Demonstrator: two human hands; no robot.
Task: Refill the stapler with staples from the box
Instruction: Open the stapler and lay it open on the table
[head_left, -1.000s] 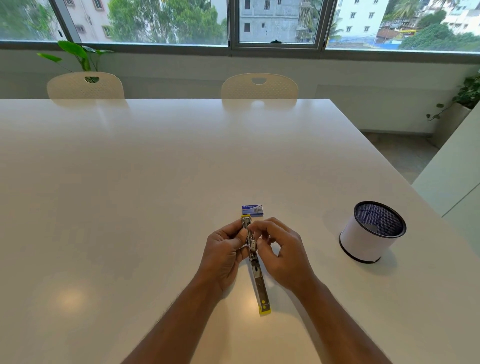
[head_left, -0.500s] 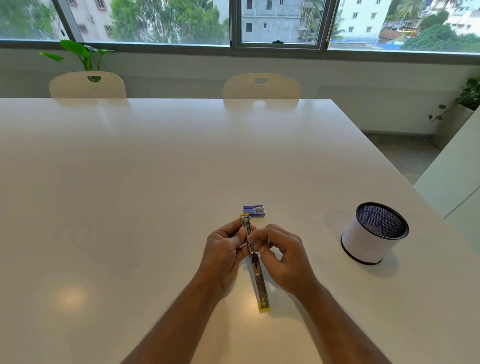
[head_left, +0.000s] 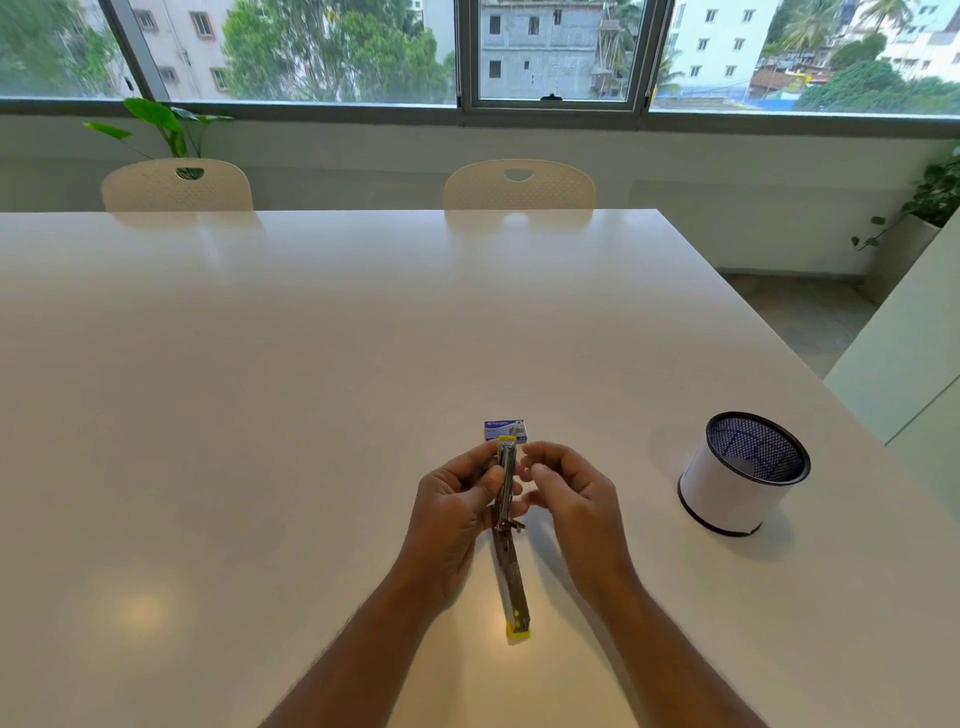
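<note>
White table (head_left: 260, 415) under window, two chairs at far edge. Left hand (head_left: 457, 512) near front edge, thumb and fingers clamped on upper half of stapler (head_left: 508, 530), opened out long, yellow ends, lower end resting on table. Staple box (head_left: 506, 431) lying closed just beyond stapler tip. Right hand (head_left: 571, 493) just beside stapler, fingers curled loose, grasping nothing visible. Mesh cup (head_left: 743, 473) toward right edge.

stapler (head_left: 511, 566): metal, yellow-tipped, swung open lengthwise, near table edge
box (head_left: 506, 431): small, blue, just beyond stapler's far end
</note>
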